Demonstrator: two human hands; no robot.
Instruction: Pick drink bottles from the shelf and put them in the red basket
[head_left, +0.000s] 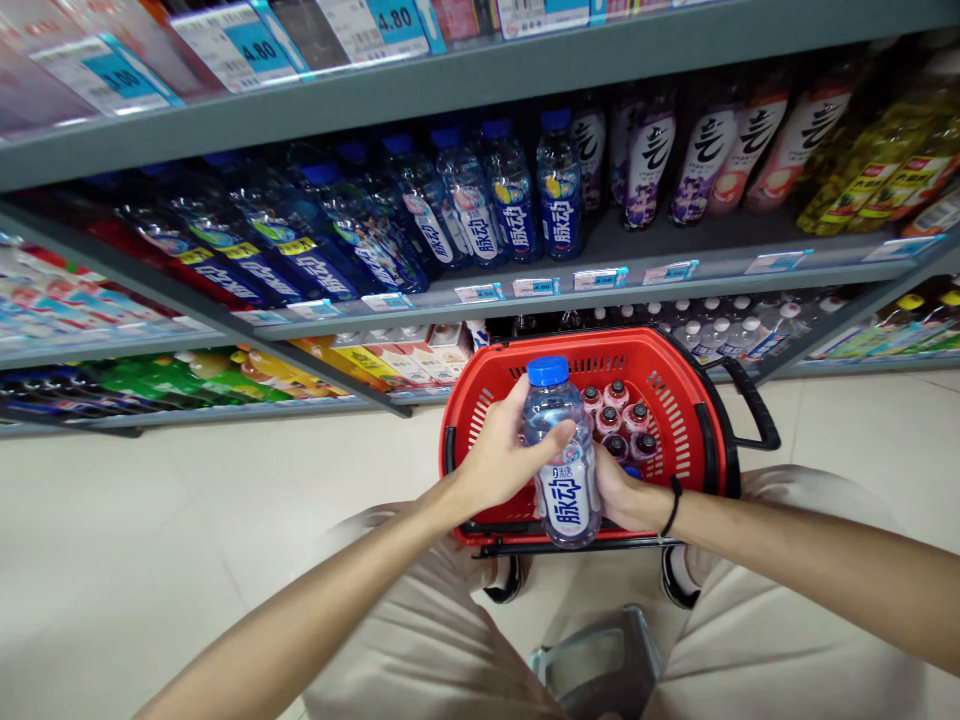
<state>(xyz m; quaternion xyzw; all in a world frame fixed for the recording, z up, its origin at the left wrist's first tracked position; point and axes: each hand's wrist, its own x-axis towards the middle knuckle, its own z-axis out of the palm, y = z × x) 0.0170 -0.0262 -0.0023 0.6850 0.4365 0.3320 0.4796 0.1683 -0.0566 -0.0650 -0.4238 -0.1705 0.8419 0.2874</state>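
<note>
A clear drink bottle [561,470] with a blue cap and a blue-and-white label is upright in front of me, held by both hands. My left hand [501,460] wraps its upper body from the left, thumb across the front. My right hand [621,492], with a black band at the wrist, grips its lower part from the right. Right behind the bottle stands a red shopping basket [682,400] with black handles, holding several small bottles [621,415] with dark caps.
Grey store shelves [525,270] run across the top, stocked with matching blue-capped bottles [517,200], purple-labelled bottles [697,150] and yellow drinks [885,160]. Price tags line the shelf edges. Pale tile floor [150,540] spreads left. My knees in beige trousers are below.
</note>
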